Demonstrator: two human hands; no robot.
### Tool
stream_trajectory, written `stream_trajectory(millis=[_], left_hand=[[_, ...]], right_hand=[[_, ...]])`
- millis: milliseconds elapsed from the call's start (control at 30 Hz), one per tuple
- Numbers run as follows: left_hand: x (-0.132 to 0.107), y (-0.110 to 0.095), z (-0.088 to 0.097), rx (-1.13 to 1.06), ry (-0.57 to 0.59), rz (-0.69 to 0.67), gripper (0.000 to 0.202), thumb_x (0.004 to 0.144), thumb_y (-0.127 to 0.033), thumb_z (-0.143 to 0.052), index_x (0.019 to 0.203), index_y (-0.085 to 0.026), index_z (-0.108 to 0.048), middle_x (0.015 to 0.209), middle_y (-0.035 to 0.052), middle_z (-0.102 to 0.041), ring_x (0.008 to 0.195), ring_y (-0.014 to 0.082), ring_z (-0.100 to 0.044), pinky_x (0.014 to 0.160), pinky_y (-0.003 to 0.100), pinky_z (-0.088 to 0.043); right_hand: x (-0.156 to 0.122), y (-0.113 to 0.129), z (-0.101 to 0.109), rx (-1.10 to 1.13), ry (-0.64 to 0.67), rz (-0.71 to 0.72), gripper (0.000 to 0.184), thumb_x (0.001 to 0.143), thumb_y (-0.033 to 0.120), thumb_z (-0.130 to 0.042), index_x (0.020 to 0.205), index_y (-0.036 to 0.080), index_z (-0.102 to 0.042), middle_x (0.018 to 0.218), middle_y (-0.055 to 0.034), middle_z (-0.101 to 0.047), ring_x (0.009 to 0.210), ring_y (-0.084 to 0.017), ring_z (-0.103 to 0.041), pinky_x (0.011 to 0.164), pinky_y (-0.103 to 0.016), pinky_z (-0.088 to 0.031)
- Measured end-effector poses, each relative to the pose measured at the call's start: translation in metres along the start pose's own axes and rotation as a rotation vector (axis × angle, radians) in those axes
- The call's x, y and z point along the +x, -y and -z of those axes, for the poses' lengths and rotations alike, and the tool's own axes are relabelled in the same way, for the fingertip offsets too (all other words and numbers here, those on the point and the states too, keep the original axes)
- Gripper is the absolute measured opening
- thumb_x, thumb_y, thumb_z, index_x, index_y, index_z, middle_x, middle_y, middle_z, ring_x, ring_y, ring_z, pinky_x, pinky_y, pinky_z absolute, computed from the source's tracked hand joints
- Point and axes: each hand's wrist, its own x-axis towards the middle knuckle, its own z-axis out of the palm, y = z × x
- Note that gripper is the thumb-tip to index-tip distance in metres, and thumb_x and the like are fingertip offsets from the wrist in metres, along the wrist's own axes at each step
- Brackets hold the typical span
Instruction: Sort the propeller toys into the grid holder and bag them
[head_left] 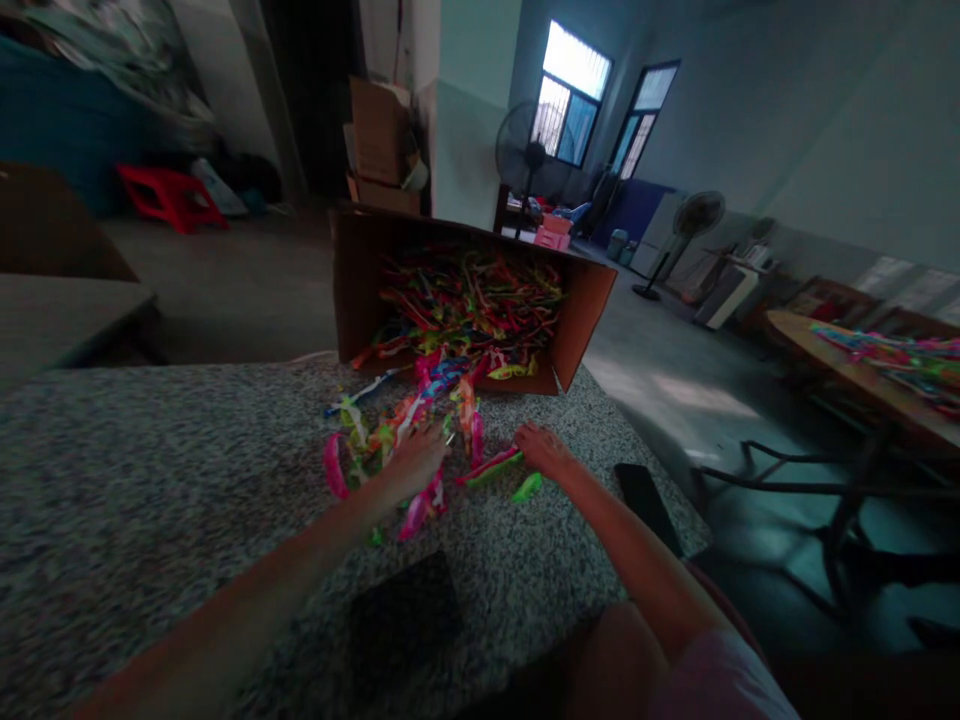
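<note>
My left hand [420, 458] reaches into a loose pile of bright, crinkled plastic-looking pieces [358, 425] on a speckled stone-topped table [247, 460]. Its fingers look curled, and a small pale, shiny bit shows beside them; what they hold is blurred. To the right, my right hand [543, 450] is closed at the end of a thin pink and green strip [491, 468] lying on the tabletop. Just below that hand lies a short bright green piece [527, 488]. Behind the pile, a cardboard box [587, 310] on its side opens toward me, heaped with more multicoloured pieces [472, 295].
A black phone-like slab [646, 505] lies by the table's right edge. Nearer me is a dark, flat square [405, 615]. Another table [840, 350] with colourful pieces stands at right. Beyond are standing fans [699, 214], a red stool [171, 198] and stacked cartons [381, 135].
</note>
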Motion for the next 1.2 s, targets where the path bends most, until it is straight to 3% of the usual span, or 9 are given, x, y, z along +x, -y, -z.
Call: stream_trajectory(millis=[100, 233, 367, 467, 600, 733, 900, 1033, 1200], left_hand=[[-0.02, -0.018, 0.012, -0.052, -0.09, 0.14, 0.028, 0.08, -0.012, -0.043, 0.092, -0.015, -0.068, 0.098, 0.013, -0.063, 0.087, 0.0235, -0.058, 0.078, 0.036, -0.044], [-0.053, -0.064, 0.001, -0.218, -0.115, 0.277, 0.031, 0.088, -0.032, -0.04, 0.094, -0.015, -0.066, 0.075, 0.0075, -0.066, 0.064, 0.0187, -0.061, 0.061, 0.029, -0.046], [-0.067, -0.111, -0.039, -0.828, -0.144, 0.448, 0.04, 0.084, -0.05, -0.046, 0.084, -0.014, -0.064, 0.064, 0.0037, -0.064, 0.055, 0.0168, -0.06, 0.051, 0.026, -0.046], [-0.075, -0.124, -0.055, -0.9, -0.271, 0.52, 0.044, 0.08, -0.057, -0.049, 0.076, -0.015, -0.061, 0.061, 0.0031, -0.062, 0.059, 0.0175, -0.06, 0.054, 0.027, -0.047], [-0.114, -0.113, -0.046, -0.878, -0.306, 0.564, 0.041, 0.07, -0.056, -0.063, 0.069, -0.016, -0.057, 0.06, 0.001, -0.061, 0.06, 0.018, -0.058, 0.056, 0.029, -0.047], [-0.158, -0.08, -0.011, -0.922, -0.299, 0.52, 0.04, 0.066, -0.051, -0.069, 0.082, -0.014, -0.06, 0.078, 0.0046, -0.069, 0.072, 0.0204, -0.064, 0.07, 0.034, -0.052], [-0.178, -0.038, 0.03, -0.999, -0.241, 0.584, 0.042, 0.062, -0.051, -0.073, 0.081, -0.015, -0.061, 0.078, 0.0043, -0.07, 0.076, 0.0206, -0.064, 0.075, 0.036, -0.054], [-0.174, -0.041, 0.024, -1.105, -0.24, 0.56, 0.041, 0.065, -0.052, -0.07, 0.077, -0.016, -0.055, 0.073, -0.0002, -0.064, 0.07, 0.0169, -0.062, 0.07, 0.036, -0.056], [-0.165, -0.049, 0.0, -0.897, -0.292, 0.483, 0.037, 0.069, -0.049, -0.065, 0.064, -0.018, -0.047, 0.059, -0.0045, -0.05, 0.056, 0.0116, -0.05, 0.055, 0.026, -0.049]], right_hand=[[-0.017, -0.005, 0.0, 0.008, -0.034, -0.026, 0.019, 0.088, 0.01, -0.047, 0.101, 0.015, -0.06, 0.104, -0.0112, -0.063, 0.104, -0.022, -0.055, 0.09, -0.033, -0.045], [-0.038, 0.004, 0.008, 0.065, -0.137, -0.128, 0.015, 0.09, 0.014, -0.046, 0.103, 0.016, -0.054, 0.1, -0.0098, -0.063, 0.098, -0.02, -0.058, 0.086, -0.032, -0.046], [-0.065, 0.052, 0.013, 0.41, -0.312, -0.239, 0.013, 0.086, 0.018, -0.055, 0.099, 0.019, -0.053, 0.091, -0.0045, -0.066, 0.081, -0.017, -0.063, 0.071, -0.026, -0.048], [-0.089, 0.101, 0.011, 0.684, -0.331, -0.233, 0.01, 0.084, 0.021, -0.057, 0.093, 0.02, -0.055, 0.084, -0.003, -0.067, 0.074, -0.017, -0.065, 0.066, -0.026, -0.048], [-0.114, 0.141, 0.01, 1.106, -0.17, -0.309, 0.012, 0.078, 0.031, -0.064, 0.081, 0.021, -0.059, 0.072, -0.0005, -0.067, 0.066, -0.017, -0.065, 0.061, -0.026, -0.048], [-0.12, 0.159, 0.008, 1.436, 0.036, -0.379, 0.025, 0.069, 0.035, -0.072, 0.086, 0.02, -0.063, 0.069, 0.0008, -0.068, 0.06, -0.014, -0.06, 0.057, -0.024, -0.047], [-0.1, 0.174, -0.003, 1.632, -0.087, -0.434, 0.034, 0.064, 0.043, -0.072, 0.085, 0.018, -0.063, 0.07, 0.0011, -0.064, 0.062, -0.013, -0.058, 0.062, -0.027, -0.051], [-0.081, 0.179, -0.014, 1.505, -0.156, -0.347, 0.03, 0.065, 0.042, -0.07, 0.08, 0.019, -0.06, 0.069, 0.0015, -0.063, 0.064, -0.014, -0.059, 0.066, -0.029, -0.051], [-0.073, 0.172, -0.014, 1.358, -0.147, -0.237, 0.024, 0.069, 0.038, -0.069, 0.081, 0.019, -0.061, 0.074, 0.0001, -0.067, 0.07, -0.015, -0.062, 0.071, -0.028, -0.05]])
